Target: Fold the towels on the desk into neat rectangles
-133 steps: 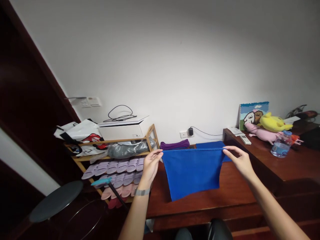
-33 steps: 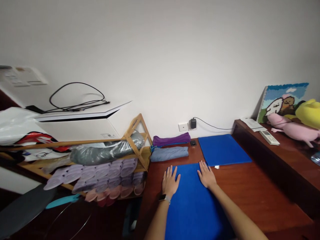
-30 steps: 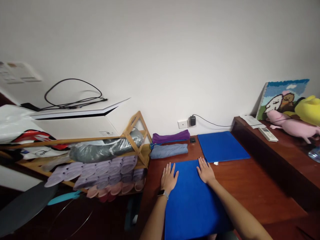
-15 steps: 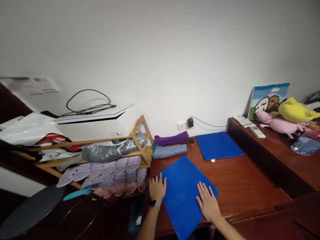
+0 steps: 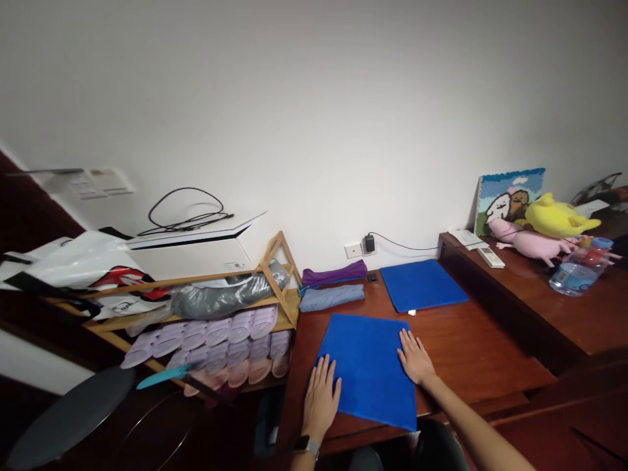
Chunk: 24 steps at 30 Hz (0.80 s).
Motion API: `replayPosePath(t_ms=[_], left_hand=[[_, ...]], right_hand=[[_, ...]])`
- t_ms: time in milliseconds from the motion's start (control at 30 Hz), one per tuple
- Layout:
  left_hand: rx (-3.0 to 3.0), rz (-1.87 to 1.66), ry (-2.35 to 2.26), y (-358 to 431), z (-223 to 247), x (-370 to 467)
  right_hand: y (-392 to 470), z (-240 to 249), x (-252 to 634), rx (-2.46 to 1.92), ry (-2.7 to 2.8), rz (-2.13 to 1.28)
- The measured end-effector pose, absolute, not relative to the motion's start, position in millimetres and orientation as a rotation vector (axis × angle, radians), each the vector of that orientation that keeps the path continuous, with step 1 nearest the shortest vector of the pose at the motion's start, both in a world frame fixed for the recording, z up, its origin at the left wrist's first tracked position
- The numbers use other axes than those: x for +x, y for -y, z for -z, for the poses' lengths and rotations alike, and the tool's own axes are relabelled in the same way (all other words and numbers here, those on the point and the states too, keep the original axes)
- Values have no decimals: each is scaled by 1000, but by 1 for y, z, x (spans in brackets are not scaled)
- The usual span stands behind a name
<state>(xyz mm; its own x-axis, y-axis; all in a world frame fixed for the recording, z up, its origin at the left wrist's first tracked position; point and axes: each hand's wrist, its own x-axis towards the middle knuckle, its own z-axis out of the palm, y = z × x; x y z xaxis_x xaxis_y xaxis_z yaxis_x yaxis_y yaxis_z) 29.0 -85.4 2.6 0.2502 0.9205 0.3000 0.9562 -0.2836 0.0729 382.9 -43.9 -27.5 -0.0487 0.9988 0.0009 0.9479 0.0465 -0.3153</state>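
Note:
A blue cloth (image 5: 369,369) lies spread flat on the reddish-brown wooden desk (image 5: 481,366), its near edge reaching the desk's front. My left hand (image 5: 321,396), with a watch at the wrist, rests palm down on the cloth's left edge, fingers stretched out. On the upper right edge lies my right hand (image 5: 415,355), also flat, its fingers extended. Behind it to the right is a second blue cloth (image 5: 422,285), neatly squared, with a small white tag. A folded purple cloth (image 5: 334,273) and a folded grey-blue cloth (image 5: 331,297) lie at the back left.
A wooden rack (image 5: 287,294) on the left holds lilac slippers (image 5: 230,333) and a white box (image 5: 191,256). On the raised right surface are a remote (image 5: 490,257), a pink plush toy (image 5: 532,243) and a plastic bottle (image 5: 579,271). A charger (image 5: 369,243) sits in the wall socket.
The near blue cloth has turned from a diamond-like slant to lie roughly square with the desk. My left hand moved nearer and slightly right; my right hand moved farther up its right edge.

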Motion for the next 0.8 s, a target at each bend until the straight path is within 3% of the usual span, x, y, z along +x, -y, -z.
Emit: replayPosePath(t_ms=[200,467,633,800], left_hand=[[-2409,215,1990,98,14,45],[-2164,272,2137,144,40,57],[-2309,405,1963,107,18,71],[-2613,423,1733,34,-9,142]], right_hand=[[15,11,395,-1975,2202,-385],[-7,4,368,-2082,2073,-440],[-9,10,361,-2079,2098,-401],[-11,10,358,-2170,2037,-333]])
